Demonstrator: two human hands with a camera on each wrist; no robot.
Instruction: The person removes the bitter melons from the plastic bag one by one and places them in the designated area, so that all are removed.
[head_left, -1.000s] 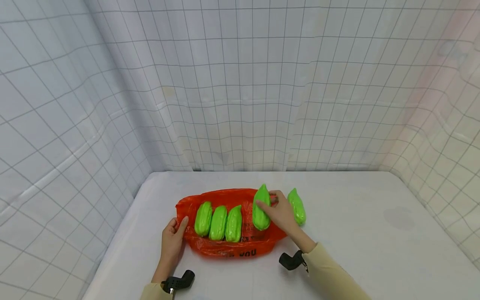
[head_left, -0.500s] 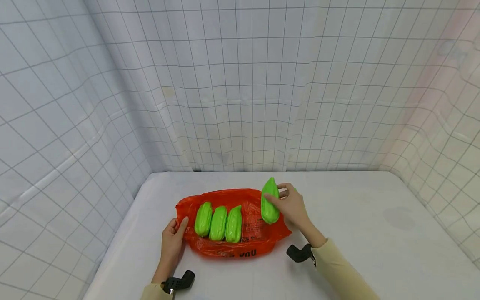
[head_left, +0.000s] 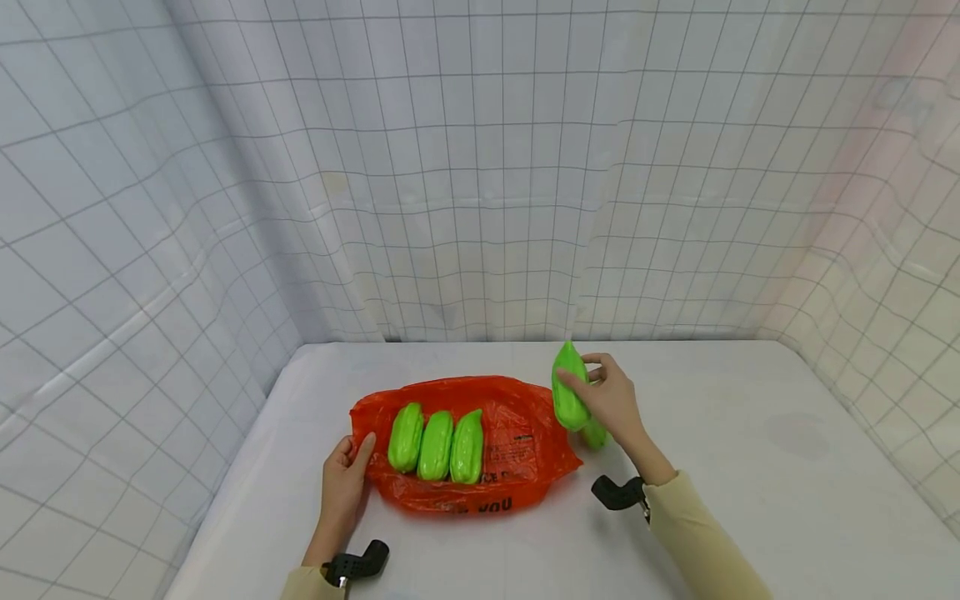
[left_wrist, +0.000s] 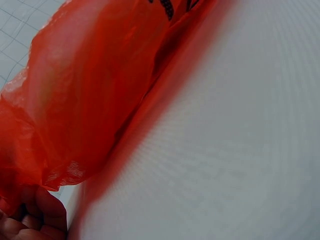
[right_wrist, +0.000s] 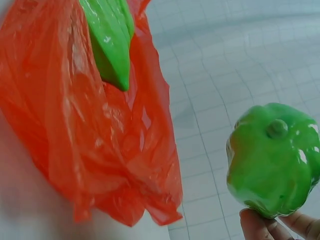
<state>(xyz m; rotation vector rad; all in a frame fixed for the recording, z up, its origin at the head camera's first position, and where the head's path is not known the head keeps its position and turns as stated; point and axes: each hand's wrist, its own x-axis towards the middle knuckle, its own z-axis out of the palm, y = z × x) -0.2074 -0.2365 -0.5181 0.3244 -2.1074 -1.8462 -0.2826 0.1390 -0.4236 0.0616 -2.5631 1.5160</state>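
Observation:
At the right end of a red plastic bag, my right hand holds up a glossy green ribbed gourd, thumb on its near side and fingers behind. The right wrist view shows the blunt, lobed end of this gourd with a small round nub. Three similar gourds lie side by side on the spread bag. Another gourd lies on the table, mostly hidden behind the raised one and the hand. My left hand grips the bag's left edge, its curled fingers against the plastic.
A white-covered table carries everything. White grid-patterned curtains stand along its back and both sides. Black wrist cameras stick out from both forearms. Dark lettering runs along the bag's front.
My right hand has carried the green gourd from over the bag to the right and away, past the bag's right end. The left hand and the three gourds on the bag have stayed put.

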